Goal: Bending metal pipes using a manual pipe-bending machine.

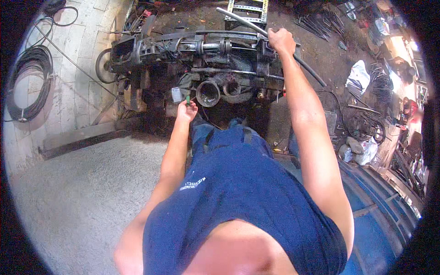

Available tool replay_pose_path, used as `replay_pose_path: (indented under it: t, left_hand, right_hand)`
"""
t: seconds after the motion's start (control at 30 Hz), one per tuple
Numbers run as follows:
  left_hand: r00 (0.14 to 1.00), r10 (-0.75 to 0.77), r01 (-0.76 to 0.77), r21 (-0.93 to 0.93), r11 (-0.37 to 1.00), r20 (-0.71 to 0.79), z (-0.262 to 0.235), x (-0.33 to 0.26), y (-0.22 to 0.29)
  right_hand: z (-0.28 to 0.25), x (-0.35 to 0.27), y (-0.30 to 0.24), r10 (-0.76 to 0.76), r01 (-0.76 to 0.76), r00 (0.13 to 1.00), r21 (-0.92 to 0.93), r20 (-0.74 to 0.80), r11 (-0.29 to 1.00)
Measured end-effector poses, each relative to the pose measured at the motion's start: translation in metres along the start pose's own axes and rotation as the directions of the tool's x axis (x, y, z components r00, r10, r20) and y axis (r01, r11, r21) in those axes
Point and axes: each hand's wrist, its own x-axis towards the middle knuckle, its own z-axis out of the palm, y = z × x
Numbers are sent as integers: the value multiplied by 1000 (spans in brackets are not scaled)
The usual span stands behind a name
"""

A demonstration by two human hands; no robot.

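My right hand point(282, 42) is wrapped round a long grey metal bar point(243, 20), which slants over the far right end of a dark, greasy machine point(183, 48). My left hand point(187, 111) is closed at the machine's near side, with a small green object point(188, 99) sticking up from its fingers; its kind is too small to tell. Beside that hand is a small whitish block point(176, 94). Just to its right, a round metal pipe opening point(208, 93) faces me, with a smaller opening point(232, 88) next to it. Steel shafts point(215, 46) run across the machine.
Coiled black hose point(28, 87) hangs against the pale wall on the left. A yellow and metal rack point(247, 11) stands beyond the machine. Metal rods point(321, 23) and white bags point(358, 77) lie on the right. Blue ribbed metal point(380, 220) is at the lower right.
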Motion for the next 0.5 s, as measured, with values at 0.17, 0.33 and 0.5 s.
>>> replay_pose_path:
  t: [0.17,0.33,0.5]
  left_hand:
    - [998,-41,43,-46,998,44,-8,7,1]
    - [1000,-19,20,-28,999,11,-6,6,0]
    - [1000,-18,18,-23,1000,13,-8,9,1]
  right_hand:
    - [-1,-2,-8,5,-4,1000,-23,20,1000]
    - [-2,-2,-6,-1,2,1000,-35,20,999]
    - [0,-1,-5,19,-19,1000,-29,-19,999]
